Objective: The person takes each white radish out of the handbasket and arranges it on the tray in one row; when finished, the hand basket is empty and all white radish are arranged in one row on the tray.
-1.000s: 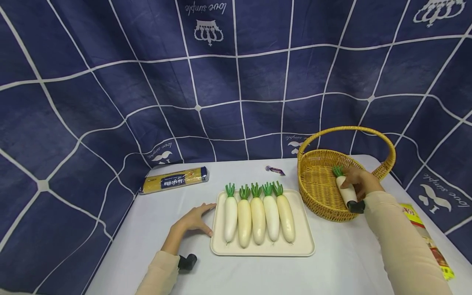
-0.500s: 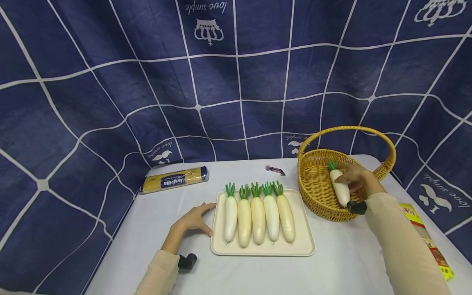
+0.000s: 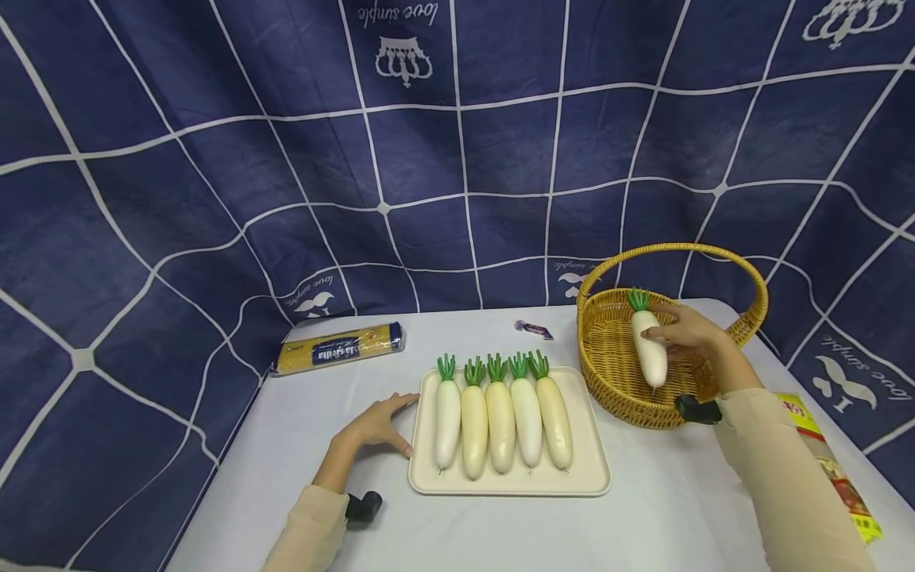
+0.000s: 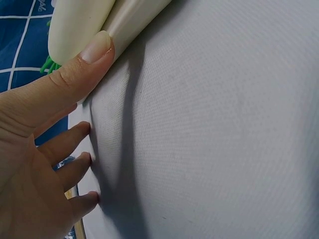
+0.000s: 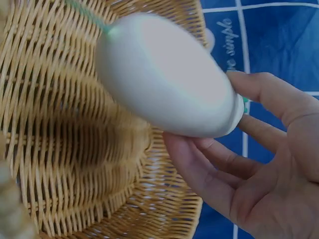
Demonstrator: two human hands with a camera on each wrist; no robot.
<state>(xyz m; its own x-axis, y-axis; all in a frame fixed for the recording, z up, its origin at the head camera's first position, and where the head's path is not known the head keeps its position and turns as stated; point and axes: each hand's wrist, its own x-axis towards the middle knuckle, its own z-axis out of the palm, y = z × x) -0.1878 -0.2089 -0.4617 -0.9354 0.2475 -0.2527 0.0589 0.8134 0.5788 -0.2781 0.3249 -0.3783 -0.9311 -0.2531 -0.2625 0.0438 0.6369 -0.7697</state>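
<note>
My right hand [image 3: 688, 327] grips a white radish [image 3: 650, 357] with green leaves over the yellow wicker basket [image 3: 620, 403]. The right wrist view shows thumb and fingers around the leafy end of this radish [image 5: 164, 74], its blunt root end toward the camera. Several more white radishes [image 3: 500, 425] lie side by side on a cream tray [image 3: 586, 470], leaves pointing away. Beside the tray's left edge is my left hand [image 3: 375, 423], fingers spread. In the left wrist view, the thumb [image 4: 94, 52] rests at the tray's rim, and the other fingertips sit near the white tabletop.
A pasta packet [image 3: 339, 349] lies at the back left. One small wrapped candy [image 3: 533, 330] is behind the tray. Partly under my right sleeve lies a yellow and red packet [image 3: 829, 461]. The basket's tall arched handle [image 3: 672, 249] rises above it. A blue curtain [image 3: 500, 151] hangs behind the table.
My right hand has shifted left and slightly away with the radish, which looks lifted and more upright. The left hand, tray and its radishes have stayed put.
</note>
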